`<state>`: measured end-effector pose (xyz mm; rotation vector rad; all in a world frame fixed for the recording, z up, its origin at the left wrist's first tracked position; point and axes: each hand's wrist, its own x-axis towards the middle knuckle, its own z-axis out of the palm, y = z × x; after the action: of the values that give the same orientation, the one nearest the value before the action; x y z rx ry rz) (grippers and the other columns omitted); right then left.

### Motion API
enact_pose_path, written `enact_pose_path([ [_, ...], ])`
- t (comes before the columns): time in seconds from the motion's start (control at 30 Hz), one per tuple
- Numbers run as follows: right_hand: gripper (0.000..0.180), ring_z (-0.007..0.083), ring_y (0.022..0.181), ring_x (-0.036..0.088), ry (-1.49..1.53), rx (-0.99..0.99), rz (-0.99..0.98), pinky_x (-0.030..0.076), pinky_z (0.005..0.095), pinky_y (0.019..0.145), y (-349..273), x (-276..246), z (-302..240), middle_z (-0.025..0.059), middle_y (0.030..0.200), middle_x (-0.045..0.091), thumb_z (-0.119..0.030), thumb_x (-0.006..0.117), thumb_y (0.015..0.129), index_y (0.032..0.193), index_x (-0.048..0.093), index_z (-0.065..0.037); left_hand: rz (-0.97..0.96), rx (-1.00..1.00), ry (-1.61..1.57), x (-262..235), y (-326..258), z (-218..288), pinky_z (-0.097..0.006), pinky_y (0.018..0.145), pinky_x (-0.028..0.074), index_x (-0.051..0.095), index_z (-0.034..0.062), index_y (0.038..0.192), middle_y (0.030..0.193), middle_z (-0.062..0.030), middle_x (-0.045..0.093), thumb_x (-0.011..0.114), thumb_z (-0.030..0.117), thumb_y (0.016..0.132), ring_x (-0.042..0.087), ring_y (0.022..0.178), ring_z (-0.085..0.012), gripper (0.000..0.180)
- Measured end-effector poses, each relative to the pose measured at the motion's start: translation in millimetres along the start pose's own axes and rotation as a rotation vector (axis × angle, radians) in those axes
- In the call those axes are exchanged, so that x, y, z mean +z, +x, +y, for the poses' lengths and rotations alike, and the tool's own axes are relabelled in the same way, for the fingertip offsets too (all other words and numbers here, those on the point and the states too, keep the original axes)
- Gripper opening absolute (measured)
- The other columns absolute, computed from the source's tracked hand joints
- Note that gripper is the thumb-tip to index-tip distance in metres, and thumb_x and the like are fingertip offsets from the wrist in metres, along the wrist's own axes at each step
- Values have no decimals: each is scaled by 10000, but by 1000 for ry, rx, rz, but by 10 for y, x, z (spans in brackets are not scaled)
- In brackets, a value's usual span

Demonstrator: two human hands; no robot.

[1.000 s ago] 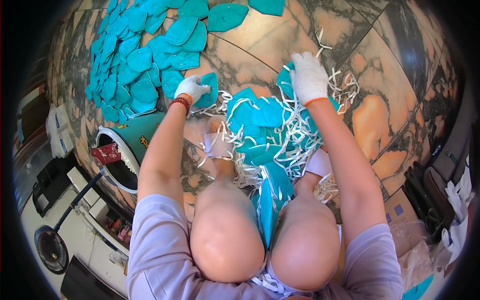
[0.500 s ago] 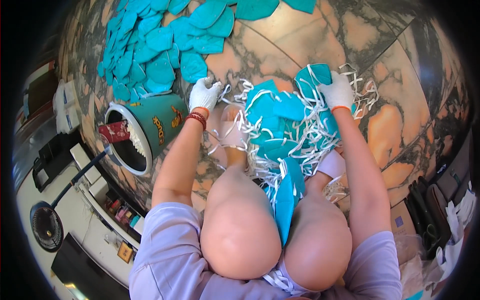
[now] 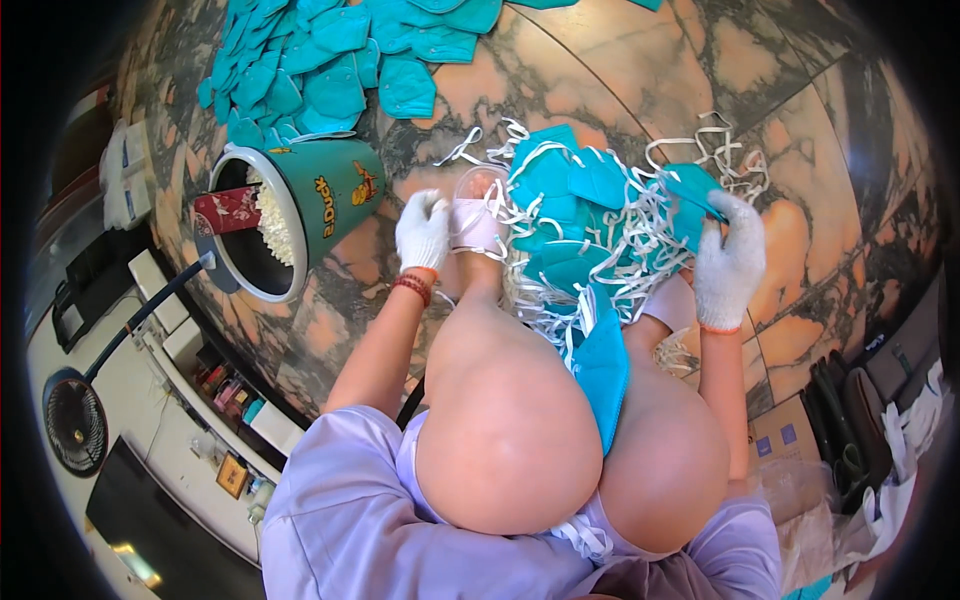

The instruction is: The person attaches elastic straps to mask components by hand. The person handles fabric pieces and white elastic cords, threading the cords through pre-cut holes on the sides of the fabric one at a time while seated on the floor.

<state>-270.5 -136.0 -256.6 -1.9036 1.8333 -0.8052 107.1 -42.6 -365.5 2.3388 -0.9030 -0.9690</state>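
My left hand (image 3: 423, 235), in a white knit glove, is closed beside my left foot, its fingers curled together; whether anything is in them is hidden. A matching glove covers my right hand (image 3: 730, 262), which pinches the edge of a teal face mask (image 3: 690, 186) at the right of a heap. This heap of teal face masks (image 3: 555, 195) with tangled white straps (image 3: 625, 255) lies on the floor between my feet. Another teal mask (image 3: 602, 375) stands wedged between my knees.
Many teal pieces without visible straps (image 3: 330, 85) are spread on the marble floor (image 3: 600, 60) at the far left. A teal bucket (image 3: 345, 200) lies tilted at left, with small white bits and a red patterned piece at its mouth. A fan (image 3: 75, 425) stands farther left.
Both hands have come nearer to me, the left away from the loose straps. My right hand has shifted right, drawing the mask's edge with it. The view has tilted slightly.
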Motion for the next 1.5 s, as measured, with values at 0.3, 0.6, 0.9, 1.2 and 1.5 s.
enact_pose_path([
  [0.3, 559, 265, 796, 661, 9, -76, -170, 535, 342, 698, -111, -231, -298, 78, 1007, 660, 18, 620, 780, 1276, 592, -239, -263, 1068, 455, 721, 181, 1527, -409, 970, 458, 538, 39, 1277, 1213, -185, 604, 695, 310, 788, 603, 1083, -354, 581],
  [0.6, 71, 267, 909, 556, -365, -395, -591, 435, 397, 750, -126, -6, -393, 74, 877, 552, -125, 591, 753, 814, 626, -130, -442, 142, 562, 837, 470, 1646, -410, 953, 467, 573, 37, 1267, 1237, -200, 613, 619, 497, 796, 597, 1134, -333, 660],
  [0.9, 236, 261, 978, 525, -534, -467, -555, 411, 405, 815, 20, 1042, -48, 91, 988, 554, -246, 681, 753, 923, 645, -88, -562, 214, 351, 650, 416, 1373, -345, 917, 490, 650, 33, 1154, 1141, -136, 674, 671, 218, 829, 642, 1056, -254, 375],
  [1.2, 112, 300, 876, 580, -142, -189, -312, 457, 428, 762, 293, 287, -210, 97, 875, 587, -166, 677, 755, 831, 666, -85, -487, 311, 570, 223, 30, 1450, -386, 843, 516, 699, 84, 1031, 1015, -161, 691, 701, 293, 749, 664, 935, -315, 351],
  [1.5, 190, 299, 915, 599, -38, -158, -101, 487, 397, 793, 210, -642, -619, 108, 915, 604, -207, 689, 774, 891, 670, -59, -236, 1163, 278, -525, -784, 2270, -388, 779, 484, 635, 61, 926, 942, -109, 631, 694, 62, 714, 608, 872, -306, 220],
])
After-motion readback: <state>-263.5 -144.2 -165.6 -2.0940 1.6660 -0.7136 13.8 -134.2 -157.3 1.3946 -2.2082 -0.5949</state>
